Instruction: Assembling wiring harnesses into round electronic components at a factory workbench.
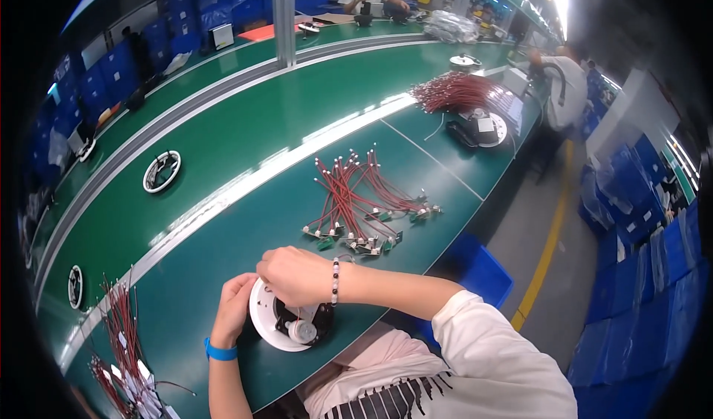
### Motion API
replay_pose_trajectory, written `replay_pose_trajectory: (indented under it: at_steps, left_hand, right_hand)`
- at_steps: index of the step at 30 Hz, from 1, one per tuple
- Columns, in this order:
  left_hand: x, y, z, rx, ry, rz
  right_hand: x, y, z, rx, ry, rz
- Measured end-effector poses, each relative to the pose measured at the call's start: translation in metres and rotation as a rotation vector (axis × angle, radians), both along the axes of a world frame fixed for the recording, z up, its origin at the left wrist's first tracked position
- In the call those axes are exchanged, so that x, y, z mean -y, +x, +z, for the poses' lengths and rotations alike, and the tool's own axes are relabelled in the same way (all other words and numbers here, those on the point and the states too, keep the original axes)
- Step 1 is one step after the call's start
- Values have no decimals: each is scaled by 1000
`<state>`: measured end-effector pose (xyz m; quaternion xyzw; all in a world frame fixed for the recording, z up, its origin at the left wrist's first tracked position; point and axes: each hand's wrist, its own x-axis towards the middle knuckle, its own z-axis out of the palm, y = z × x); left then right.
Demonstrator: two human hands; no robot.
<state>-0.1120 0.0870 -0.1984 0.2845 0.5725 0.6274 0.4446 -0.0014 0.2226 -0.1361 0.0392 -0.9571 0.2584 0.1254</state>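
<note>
A white round housing [269, 331] with black parts inside stands tilted at the bench's near edge, in front of my body. A small white motor-like cylinder [302, 331] sits inside it. My left hand [236, 300], with a blue band at the wrist, grips the housing's left rim, fingers bent. Over the housing's upper part, my right hand [293, 274] is closed, its fingertips near the left ones; what they pinch is hidden. A beaded bracelet circles that wrist. Beyond my right hand lies a bundle of red wires with small green circuit boards [356, 207].
More red wires with white labels [126, 345] lie at the left. A larger red wire pile [453, 92] sits farther right beside another white housing [490, 129]. White rings [162, 171] rest on the green conveyor [223, 148]. A blue bin [483, 274] stands below the bench edge. Other people work farther off.
</note>
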Motion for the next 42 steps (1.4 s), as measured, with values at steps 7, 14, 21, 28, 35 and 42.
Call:
replay_pose_trajectory:
  at_steps: [7,14,21,28,35,42]
  left_hand:
    - [4,-4,8,99,-13,-48]
    - [13,-17,13,161,-102,-258]
    - [27,-34,28,-187,-288,-158]
    - [66,-87,4,-485,-432,257]
    - [45,-73,15,-1401,-342,638]
    - [12,1,34,-997,9,-53]
  right_hand:
    - [16,-5,9,11,206,32]
    - [6,-5,6,50,176,22]
    - [-16,5,5,43,27,1]
    - [-25,13,-2,28,-128,57]
    - [-39,4,-31,-120,-535,6]
    - [-17,36,-30,-250,-421,-138]
